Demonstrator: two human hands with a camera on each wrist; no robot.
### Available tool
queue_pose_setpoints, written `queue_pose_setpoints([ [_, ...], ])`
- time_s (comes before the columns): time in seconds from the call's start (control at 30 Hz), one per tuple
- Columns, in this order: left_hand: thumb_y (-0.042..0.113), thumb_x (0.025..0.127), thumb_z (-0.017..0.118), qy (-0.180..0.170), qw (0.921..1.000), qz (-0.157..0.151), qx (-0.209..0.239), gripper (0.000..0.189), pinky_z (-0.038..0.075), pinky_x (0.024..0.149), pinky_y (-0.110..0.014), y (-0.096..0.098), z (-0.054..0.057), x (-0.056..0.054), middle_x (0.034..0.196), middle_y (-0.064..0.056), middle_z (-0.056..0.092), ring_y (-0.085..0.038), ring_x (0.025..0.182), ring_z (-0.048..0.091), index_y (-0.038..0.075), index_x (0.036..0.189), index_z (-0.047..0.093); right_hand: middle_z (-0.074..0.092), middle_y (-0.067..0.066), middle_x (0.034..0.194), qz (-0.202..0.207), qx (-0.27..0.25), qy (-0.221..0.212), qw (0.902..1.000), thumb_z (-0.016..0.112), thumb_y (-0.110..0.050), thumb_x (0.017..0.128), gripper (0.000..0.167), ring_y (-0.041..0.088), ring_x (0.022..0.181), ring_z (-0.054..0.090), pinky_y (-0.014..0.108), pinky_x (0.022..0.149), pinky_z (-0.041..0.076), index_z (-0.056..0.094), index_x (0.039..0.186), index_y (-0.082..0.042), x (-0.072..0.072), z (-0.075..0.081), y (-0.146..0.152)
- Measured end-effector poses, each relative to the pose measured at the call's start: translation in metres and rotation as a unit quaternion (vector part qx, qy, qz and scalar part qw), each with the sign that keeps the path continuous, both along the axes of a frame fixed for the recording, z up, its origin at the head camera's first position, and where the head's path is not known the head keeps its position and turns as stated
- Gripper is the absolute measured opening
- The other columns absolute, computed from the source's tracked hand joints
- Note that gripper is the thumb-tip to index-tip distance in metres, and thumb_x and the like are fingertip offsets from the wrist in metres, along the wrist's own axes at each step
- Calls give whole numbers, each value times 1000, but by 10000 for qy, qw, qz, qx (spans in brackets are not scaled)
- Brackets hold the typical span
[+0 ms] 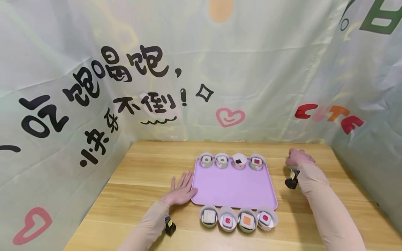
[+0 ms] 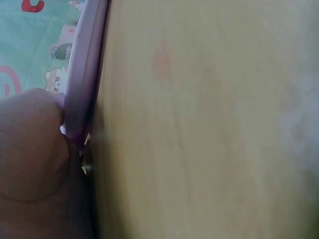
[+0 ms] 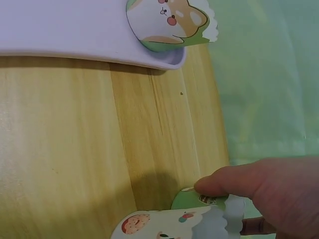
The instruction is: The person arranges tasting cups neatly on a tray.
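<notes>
The green cup [image 3: 182, 201] is pinched by the right hand [image 1: 299, 157], beside a white cup [image 3: 157, 225], right of the tray [image 1: 233, 188]; the left hand [image 1: 179, 194] is laid spread, thumb against the tray's edge; the thin-looking wall is best gripped lightly and kept upright, with the tray steadied; the counter [image 1: 147, 164] is finished in pale wood grain; it is enclosed by printed cloth [image 1: 260, 80].
</notes>
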State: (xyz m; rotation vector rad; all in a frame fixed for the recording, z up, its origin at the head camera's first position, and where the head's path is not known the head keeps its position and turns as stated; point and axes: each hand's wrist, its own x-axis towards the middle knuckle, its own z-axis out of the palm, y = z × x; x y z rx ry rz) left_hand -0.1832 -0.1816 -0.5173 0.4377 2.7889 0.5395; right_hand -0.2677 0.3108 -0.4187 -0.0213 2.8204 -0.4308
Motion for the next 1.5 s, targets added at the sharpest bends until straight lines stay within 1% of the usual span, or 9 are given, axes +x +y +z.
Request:
queue_pose_setpoints([
  [0.27,50,106,31,16,10000,-9,31,73,-17,122,-62,2,-4,-2,172,-4,-2,-27,160,-6,9,162,8,57,37,115,117,214,-14,9997,57,-19,87,39,54,107,56,59,70,51,53,114,7,-9,-8,9],
  [0.47,49,106,31,67,10000,7,-14,73,-16,122,-62,2,-5,-2,172,-3,-1,-26,160,-5,9,162,8,62,30,102,250,122,76,9996,60,-16,85,30,48,97,60,55,69,51,56,105,6,-12,-8,9],
  [0.67,49,106,31,47,10000,-17,23,72,-16,122,-62,2,-4,-2,172,-3,-2,-27,160,-5,8,162,9,60,35,108,404,12,280,9988,61,-15,87,37,50,99,58,55,72,51,54,112,11,-10,-10,8],
  [0.87,49,106,32,59,10000,25,7,73,-15,122,-63,1,-2,-1,172,-2,-2,-26,160,-5,9,162,9,54,41,119,377,-95,675,9970,60,-15,86,44,58,109,53,61,79,50,52,119,13,-15,-14,5],
  [0.97,50,106,31,69,10000,22,-24,73,-15,122,-63,1,-2,-1,172,-2,-2,-26,160,-5,9,162,8,50,43,123,361,-115,751,9965,59,-17,87,48,60,112,49,64,82,48,50,123,14,-18,-14,5],
  [1.17,49,106,31,85,10000,8,-51,73,-14,122,-64,0,-2,-1,172,-3,-2,-27,160,-5,9,162,8,50,43,125,431,-237,842,9952,58,-19,90,52,62,116,45,71,89,44,47,127,16,-20,-11,0],
  [1.33,49,106,31,92,10000,14,-35,72,-15,122,-63,-1,-2,-2,172,-2,-3,-27,160,-5,10,162,8,54,40,127,489,-364,1090,9922,61,-19,89,55,60,116,47,67,87,46,48,130,16,-22,-6,-6],
  [1.4,50,106,30,70,10000,4,-60,73,-16,122,-63,-1,-3,-3,172,-2,-4,-27,160,-6,10,162,7,52,40,128,474,-375,1095,9921,61,-20,90,55,60,116,47,66,86,47,48,132,15,-23,-5,-9],
  [1.5,51,105,29,61,9999,-20,-83,74,-17,122,-63,-2,-5,-4,172,-2,-4,-27,160,-6,10,162,7,47,41,133,361,-480,1030,9929,62,-23,92,60,60,121,42,69,92,44,44,137,14,-23,-3,-13],
])
